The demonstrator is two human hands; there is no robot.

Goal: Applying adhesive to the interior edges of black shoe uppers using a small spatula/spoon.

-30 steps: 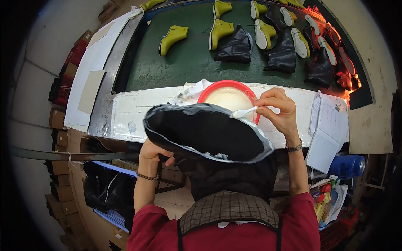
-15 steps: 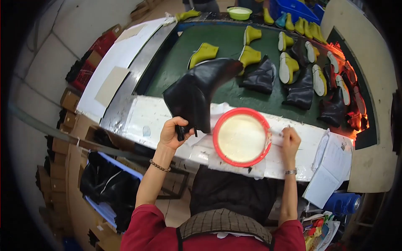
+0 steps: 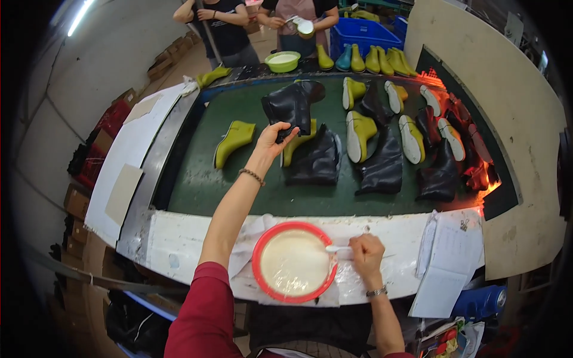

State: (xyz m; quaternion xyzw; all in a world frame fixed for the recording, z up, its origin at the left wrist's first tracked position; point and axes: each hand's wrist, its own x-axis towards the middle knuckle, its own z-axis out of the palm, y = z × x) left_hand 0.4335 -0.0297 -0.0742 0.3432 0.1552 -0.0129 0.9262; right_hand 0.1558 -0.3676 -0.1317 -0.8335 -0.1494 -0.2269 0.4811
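My left hand (image 3: 276, 141) is stretched out over the green conveyor belt (image 3: 197, 179), its fingers closed on the lower edge of a black leather boot upper (image 3: 289, 107). Right behind that boot stands a yellow-green shoe last (image 3: 304, 143), partly hidden. My right hand (image 3: 367, 253) grips a white-handled brush (image 3: 341, 248) at the right rim of a red bowl (image 3: 258, 268). Creamy white liquid (image 3: 295, 262) fills the bowl; the brush's tip is hard to make out. Another yellow-green last (image 3: 234, 142) lies left of the boot on the belt.
Black boot uppers (image 3: 316, 161) and white-soled lasts (image 3: 360, 137) lie in rows towards a glowing orange heater opening (image 3: 492, 190). Two people stand across the belt, near a green bowl (image 3: 282, 61) and a blue crate (image 3: 364, 33). Papers (image 3: 447, 256) hang over the white ledge's right end.
My left hand has carried the black boot upper forward, away from me, over the belt. The view has tilted up, bringing in the people opposite. My right hand stays beside the red bowl.
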